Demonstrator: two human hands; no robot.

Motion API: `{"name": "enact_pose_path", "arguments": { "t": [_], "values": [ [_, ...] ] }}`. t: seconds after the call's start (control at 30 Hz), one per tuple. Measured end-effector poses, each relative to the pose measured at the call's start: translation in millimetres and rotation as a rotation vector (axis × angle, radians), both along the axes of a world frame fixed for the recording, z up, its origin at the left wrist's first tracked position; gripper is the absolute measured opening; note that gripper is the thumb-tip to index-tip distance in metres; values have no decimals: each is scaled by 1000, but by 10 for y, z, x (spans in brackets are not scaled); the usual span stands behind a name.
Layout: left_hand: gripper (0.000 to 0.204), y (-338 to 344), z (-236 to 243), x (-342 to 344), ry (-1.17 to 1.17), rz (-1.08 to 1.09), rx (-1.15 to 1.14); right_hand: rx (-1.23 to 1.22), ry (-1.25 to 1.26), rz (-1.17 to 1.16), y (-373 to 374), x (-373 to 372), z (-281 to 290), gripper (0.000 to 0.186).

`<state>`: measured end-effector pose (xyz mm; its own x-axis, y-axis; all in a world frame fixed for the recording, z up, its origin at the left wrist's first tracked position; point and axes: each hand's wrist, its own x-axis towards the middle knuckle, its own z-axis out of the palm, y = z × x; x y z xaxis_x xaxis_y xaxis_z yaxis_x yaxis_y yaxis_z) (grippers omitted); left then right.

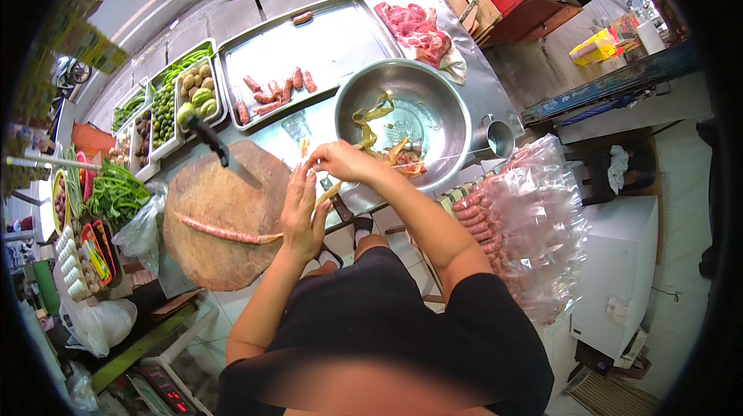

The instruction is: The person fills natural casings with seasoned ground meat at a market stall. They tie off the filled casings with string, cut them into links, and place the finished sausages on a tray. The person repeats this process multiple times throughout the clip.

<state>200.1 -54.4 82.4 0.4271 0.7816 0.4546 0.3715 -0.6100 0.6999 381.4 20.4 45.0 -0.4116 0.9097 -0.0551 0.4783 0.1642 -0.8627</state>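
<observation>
My left hand is raised at the right edge of a round wooden chopping board, with a pale sausage casing running through it. One filled length of sausage lies on the board, its limp end leading to that hand. My right hand pinches at the left fingertips; what it grips is too small to tell. A thin pale string stretches rightward past the right wrist. Just beyond the fingertips a small pinkish piece shows. More casing lies in a large steel bowl. A black-handled cleaver stands tilted on the board.
Beyond the board, a metal tray holds several short sausages. Raw meat lies to its right, a steel cup beside the bowl. Linked sausages and clear plastic bags sit at right; vegetable trays at left.
</observation>
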Motion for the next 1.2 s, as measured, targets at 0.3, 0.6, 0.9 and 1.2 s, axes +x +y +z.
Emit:
{"name": "enact_pose_path", "arguments": {
  "t": [0.3,0.6,0.9,1.2],
  "values": [
    [63,-42,-518,134,358,30,-191,-490,419,177,2663,2269,-768,49],
    [69,-161,-689,121,402,145,-311,382,346,-2300,1000,5540,-1108,69],
    [73,-74,-690,259,504,52,-319,124,88,-1150,2853,4232,-1314,45],
    [74,-84,-763,286,521,90,-380,71,29,-1121,3579,4096,-1328,36]
  ]
}}
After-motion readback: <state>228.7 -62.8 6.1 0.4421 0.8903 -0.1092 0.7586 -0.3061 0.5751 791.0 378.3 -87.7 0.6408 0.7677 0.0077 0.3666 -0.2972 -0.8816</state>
